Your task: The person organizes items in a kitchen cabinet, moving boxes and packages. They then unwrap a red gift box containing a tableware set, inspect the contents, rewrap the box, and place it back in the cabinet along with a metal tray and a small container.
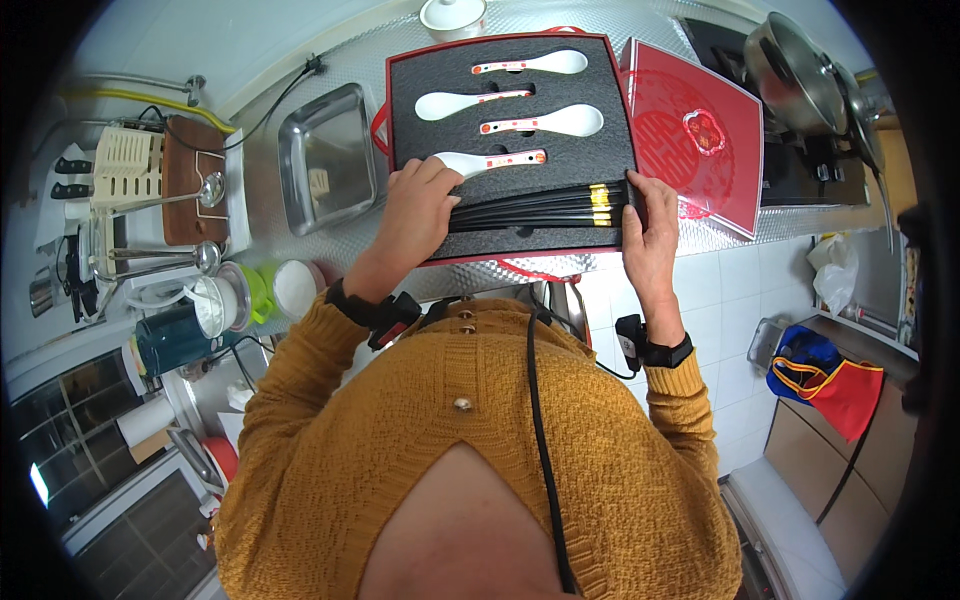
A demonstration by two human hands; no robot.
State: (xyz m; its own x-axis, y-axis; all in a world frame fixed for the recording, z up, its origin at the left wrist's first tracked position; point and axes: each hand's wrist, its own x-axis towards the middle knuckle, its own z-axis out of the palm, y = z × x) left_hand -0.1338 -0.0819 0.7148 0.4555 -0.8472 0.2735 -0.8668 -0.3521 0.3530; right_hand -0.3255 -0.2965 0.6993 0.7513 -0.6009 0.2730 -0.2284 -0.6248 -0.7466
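Note:
A red-edged gift box lies open, with a dark grey foam insert. Several white soup spoons with red patterned handles rest in the foam. Along the box's near side runs a bundle of black chopsticks with gold bands. My left hand closes around their thin left ends, its fingers beside the bowl of the nearest spoon. At the thick right ends, my right hand has thumb and fingers on either side of the bundle. The ends under both hands are partly hidden.
Right of the box lies a red patterned lid, near a hob with a steel pot. An empty steel sink or tray is at left. Beyond it stand a brown cutting board and ladles. A white lidded pot sits behind.

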